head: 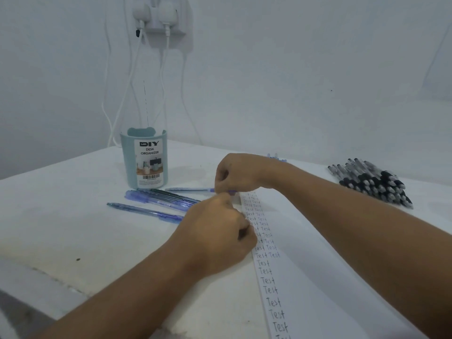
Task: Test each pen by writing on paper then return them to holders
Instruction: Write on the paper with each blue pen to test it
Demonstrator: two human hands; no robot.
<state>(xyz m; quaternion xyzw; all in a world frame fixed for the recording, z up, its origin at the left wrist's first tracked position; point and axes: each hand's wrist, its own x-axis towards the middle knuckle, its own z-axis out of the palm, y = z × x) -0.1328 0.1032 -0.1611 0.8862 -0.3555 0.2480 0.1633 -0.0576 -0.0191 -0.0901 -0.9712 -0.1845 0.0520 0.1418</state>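
A thin blue pen [188,189] lies level just above the table, pinched near its right end by my right hand [236,173]. My left hand [217,231] is curled below it, its fingertips meeting the same pen by the cap end. Under both hands lies a white sheet of paper [318,270] with two columns of the word "Test" written down its left side. A pale green pen holder [144,160] labelled "DIY Desk Organizer" stands behind and to the left. Several blue pens [161,200] lie loose on the table in front of the holder.
A pile of black pens [371,183] lies at the far right of the white table [73,228]. More blue pens [276,157] peek out behind my right wrist. White cables [122,101] hang down the wall from a socket [161,18] behind the holder.
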